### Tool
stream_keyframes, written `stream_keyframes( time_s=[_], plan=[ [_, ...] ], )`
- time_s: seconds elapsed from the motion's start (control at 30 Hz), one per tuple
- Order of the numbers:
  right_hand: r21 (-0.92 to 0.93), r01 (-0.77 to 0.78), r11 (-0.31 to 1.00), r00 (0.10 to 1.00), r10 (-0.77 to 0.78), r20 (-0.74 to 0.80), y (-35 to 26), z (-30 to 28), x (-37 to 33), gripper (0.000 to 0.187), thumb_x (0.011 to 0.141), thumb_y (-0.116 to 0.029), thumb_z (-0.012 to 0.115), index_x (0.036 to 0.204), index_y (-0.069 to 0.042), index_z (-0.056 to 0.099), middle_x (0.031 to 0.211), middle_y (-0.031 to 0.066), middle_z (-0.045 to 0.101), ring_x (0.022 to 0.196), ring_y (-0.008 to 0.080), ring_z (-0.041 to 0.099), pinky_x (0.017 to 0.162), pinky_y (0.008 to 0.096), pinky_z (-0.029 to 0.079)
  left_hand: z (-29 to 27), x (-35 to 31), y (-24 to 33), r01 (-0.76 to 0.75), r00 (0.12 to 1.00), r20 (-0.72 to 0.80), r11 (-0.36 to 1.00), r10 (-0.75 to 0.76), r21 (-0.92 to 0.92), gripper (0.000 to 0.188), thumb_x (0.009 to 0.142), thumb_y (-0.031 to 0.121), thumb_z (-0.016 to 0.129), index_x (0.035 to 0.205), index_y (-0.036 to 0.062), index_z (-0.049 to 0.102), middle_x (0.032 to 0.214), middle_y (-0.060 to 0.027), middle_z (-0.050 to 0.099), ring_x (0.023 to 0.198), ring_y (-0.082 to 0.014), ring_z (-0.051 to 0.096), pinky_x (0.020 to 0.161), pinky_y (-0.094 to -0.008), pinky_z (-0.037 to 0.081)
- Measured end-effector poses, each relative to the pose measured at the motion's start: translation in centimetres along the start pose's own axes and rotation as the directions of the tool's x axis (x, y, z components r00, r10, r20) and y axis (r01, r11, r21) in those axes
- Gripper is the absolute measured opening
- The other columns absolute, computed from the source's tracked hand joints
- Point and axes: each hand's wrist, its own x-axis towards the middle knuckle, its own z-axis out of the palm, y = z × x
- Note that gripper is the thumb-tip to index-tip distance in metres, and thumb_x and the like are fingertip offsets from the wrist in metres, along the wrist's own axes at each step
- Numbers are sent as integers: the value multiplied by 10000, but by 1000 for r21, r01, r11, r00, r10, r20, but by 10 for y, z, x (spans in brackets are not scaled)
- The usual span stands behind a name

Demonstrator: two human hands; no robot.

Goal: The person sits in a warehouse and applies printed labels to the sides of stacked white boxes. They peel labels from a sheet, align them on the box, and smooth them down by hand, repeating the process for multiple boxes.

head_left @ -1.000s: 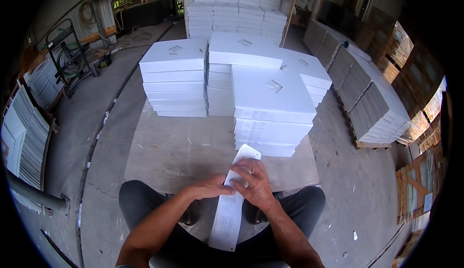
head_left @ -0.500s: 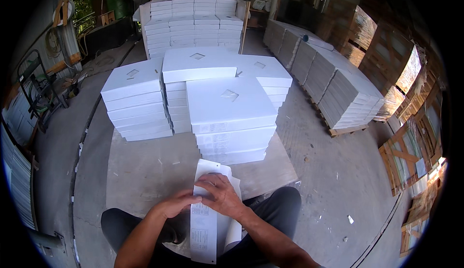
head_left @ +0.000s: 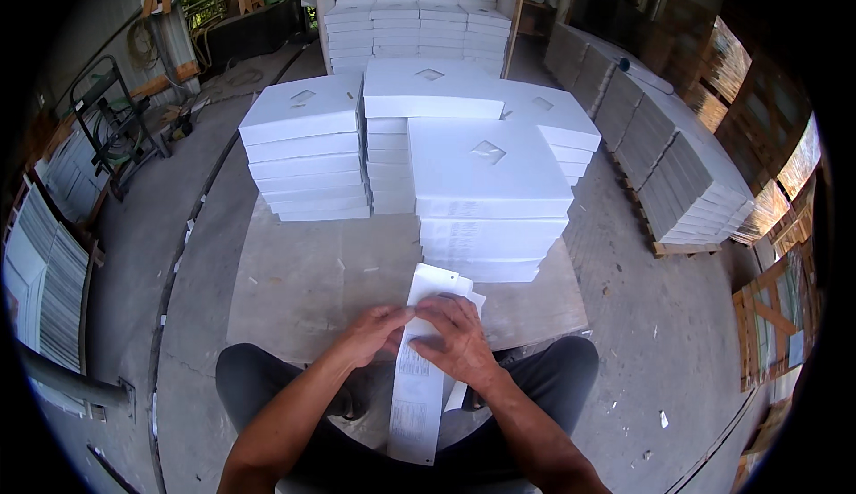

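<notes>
Presently, white printed strip [head_left: 416, 405] was held at lower centre of frame, slanted, its top end just below front box stack [head_left: 490, 173]. Strip was gripped by right hand [head_left: 456, 338], fingers curled over its right side. Left hand [head_left: 373, 333] was brought to strip's left edge, near right; whether strip was pinched by it could not be told. Second white sheet [head_left: 456, 397] was partly covered by strip. Front box stack and left box stack [head_left: 308, 160] were borne by bench [head_left: 290, 271], mid-frame.
</notes>
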Motion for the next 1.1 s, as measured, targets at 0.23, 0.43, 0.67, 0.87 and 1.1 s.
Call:
stream_keyframes(
  time_s=[0.23,0.43,0.67,0.87,1.1],
  plan=[
    [-31,42,999,997,-44,-69,-9,2,3,499,721,-164,835,1183,-96,656,1201,79,588,1155,316,541,992,457,428,0,1,-1,-35,998,-57,999,34,-13,265,989,329,619,927,82,692,769,30,553,697,-82,537,586,-260,457],
    [-26,87,996,993,-88,-74,-12,5,4,463,720,-121,830,1155,-99,673,1128,72,591,1085,304,553,965,453,435,-2,2,3,21,998,-56,1000,-22,-18,263,966,353,643,831,130,673,738,53,541,684,-69,510,591,-260,423],
    [-50,97,994,992,-100,-79,-10,6,3,385,736,-121,811,1104,-98,696,1102,51,589,1061,275,557,971,450,433,3,1,6,14,997,-81,1000,-15,-10,296,961,372,659,774,143,650,724,51,548,686,-67,510,594,-256,413],
    [-86,111,990,986,-120,-115,-13,11,3,369,723,-102,816,1074,-88,702,1087,55,603,1037,289,569,937,449,446,5,1,5,-10,994,-109,999,5,-49,295,960,336,665,745,135,636,708,43,551,646,-61,499,554,-238,398],
    [-120,101,988,983,-118,-141,-15,19,1,327,720,-86,810,1026,-75,695,1038,61,618,1002,291,581,931,452,450,2,4,1,-7,986,-167,998,-3,-60,292,948,306,662,728,118,623,669,29,553,577,-67,496,492,-247,385]
  ],
)
